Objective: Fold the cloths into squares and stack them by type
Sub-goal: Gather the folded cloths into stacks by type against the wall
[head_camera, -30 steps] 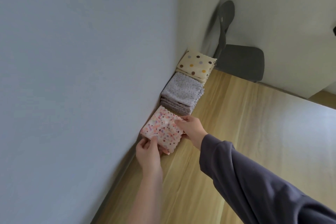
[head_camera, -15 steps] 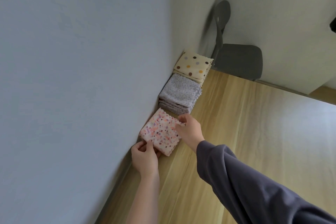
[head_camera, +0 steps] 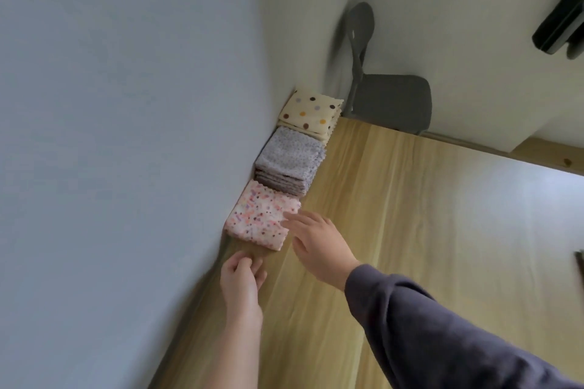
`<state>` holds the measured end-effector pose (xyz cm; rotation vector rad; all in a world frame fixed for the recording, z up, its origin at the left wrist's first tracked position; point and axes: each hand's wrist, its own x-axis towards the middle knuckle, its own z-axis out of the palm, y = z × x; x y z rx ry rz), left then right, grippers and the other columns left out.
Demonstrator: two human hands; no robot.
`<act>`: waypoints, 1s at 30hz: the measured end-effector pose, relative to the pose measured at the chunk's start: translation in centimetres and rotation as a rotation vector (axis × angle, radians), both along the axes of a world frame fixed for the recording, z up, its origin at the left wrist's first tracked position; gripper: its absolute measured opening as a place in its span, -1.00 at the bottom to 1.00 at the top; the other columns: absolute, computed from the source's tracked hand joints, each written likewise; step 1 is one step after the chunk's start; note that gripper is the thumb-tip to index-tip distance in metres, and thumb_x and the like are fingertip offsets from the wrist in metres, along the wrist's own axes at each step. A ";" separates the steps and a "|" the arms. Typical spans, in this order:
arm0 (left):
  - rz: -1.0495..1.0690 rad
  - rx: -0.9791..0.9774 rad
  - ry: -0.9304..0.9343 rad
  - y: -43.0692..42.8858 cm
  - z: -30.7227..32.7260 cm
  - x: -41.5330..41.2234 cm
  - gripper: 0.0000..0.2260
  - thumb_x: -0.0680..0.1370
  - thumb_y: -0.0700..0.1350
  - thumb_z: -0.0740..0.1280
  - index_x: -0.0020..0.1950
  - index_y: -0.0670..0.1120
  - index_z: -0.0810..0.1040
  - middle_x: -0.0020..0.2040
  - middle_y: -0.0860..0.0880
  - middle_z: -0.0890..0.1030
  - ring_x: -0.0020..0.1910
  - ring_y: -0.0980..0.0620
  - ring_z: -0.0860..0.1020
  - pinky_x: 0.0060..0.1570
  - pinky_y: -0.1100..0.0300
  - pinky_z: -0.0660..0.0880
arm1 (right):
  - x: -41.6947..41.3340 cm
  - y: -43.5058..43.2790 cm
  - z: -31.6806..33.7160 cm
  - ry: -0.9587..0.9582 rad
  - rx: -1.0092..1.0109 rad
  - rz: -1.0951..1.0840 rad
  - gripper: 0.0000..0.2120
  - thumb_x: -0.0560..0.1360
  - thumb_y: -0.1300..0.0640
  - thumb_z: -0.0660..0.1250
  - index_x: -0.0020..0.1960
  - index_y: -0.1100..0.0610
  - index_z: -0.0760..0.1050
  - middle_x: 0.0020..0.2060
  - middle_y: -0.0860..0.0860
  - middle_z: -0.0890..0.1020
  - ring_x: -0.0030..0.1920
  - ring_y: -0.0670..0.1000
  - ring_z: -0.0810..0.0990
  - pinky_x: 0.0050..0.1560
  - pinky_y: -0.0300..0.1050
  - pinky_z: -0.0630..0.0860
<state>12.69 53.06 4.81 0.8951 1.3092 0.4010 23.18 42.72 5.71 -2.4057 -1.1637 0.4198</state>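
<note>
Three folded piles line the wall on the wooden table [head_camera: 410,230]. Nearest is a pink speckled folded cloth [head_camera: 260,218], lying flat against the wall. Behind it stands a stack of several grey patterned cloths [head_camera: 289,161], and at the far corner a cream polka-dot pile [head_camera: 311,112]. My right hand [head_camera: 316,240] hovers beside the pink cloth's right edge, fingers spread, fingertips at or just off the fabric. My left hand [head_camera: 241,278] is just in front of the pink cloth, fingers curled loosely, holding nothing.
A blue-grey wall [head_camera: 126,136] runs along the table's left edge. A grey chair [head_camera: 388,98] stands beyond the table's far end. A dark object [head_camera: 562,19] hangs at the upper right. Another dark thing [head_camera: 580,262] pokes in at the right edge.
Both hands have let go of the pink cloth, which now lies flat against the wall. My left hand has drawn back toward me; my right hand has opened beside the cloth.
</note>
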 end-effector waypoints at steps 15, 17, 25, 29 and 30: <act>-0.763 0.024 -0.020 -29.7 5.0 -8.2 -0.79 0.58 -0.33 0.12 -0.13 -0.15 0.50 -0.21 -0.06 0.63 -0.27 0.02 0.57 -0.22 0.20 0.45 | -17.4 -38.0 3.4 0.228 0.081 -0.603 -0.67 0.49 0.28 0.32 0.20 0.00 0.54 0.19 -0.28 0.45 0.26 -0.20 0.42 0.30 -0.36 0.25; -0.826 0.019 -0.009 -35.1 5.7 -9.2 -0.79 0.58 -0.33 0.12 -0.14 -0.14 0.49 -0.23 -0.06 0.62 -0.29 0.03 0.56 -0.21 0.20 0.44 | -18.9 -42.8 3.9 0.245 0.084 -0.627 -0.69 0.52 0.26 0.30 0.22 0.01 0.53 0.20 -0.27 0.44 0.26 -0.20 0.41 0.29 -0.36 0.26; -1.088 0.167 0.234 -49.2 2.6 -12.9 -0.85 0.52 -0.29 0.20 -0.17 -0.11 0.49 -0.24 -0.04 0.60 -0.31 0.01 0.54 -0.34 0.24 0.41 | -22.7 -57.3 3.6 0.345 0.059 -0.794 -0.74 0.57 0.18 0.25 0.24 0.04 0.51 0.23 -0.12 0.52 0.26 -0.11 0.45 0.22 -0.31 0.33; -1.186 0.432 0.456 -53.3 2.0 -14.5 -0.82 0.45 -0.11 0.35 0.01 -0.05 0.44 -0.12 0.03 0.54 -0.11 -0.01 0.52 -0.12 0.16 0.43 | -23.9 -62.4 2.2 0.324 -0.030 -0.878 -0.72 0.54 0.17 0.28 0.25 0.10 0.50 0.29 0.01 0.48 0.33 0.01 0.39 0.29 -0.17 0.31; -1.212 0.476 0.501 -53.8 2.0 -14.7 -0.73 0.44 -0.05 0.36 0.09 -0.05 0.41 -0.03 0.01 0.53 -0.06 -0.02 0.53 -0.11 0.15 0.43 | -24.1 -63.2 1.9 0.290 -0.076 -0.902 -0.69 0.53 0.16 0.28 0.27 0.10 0.49 0.33 0.03 0.44 0.36 0.03 0.35 0.32 -0.13 0.29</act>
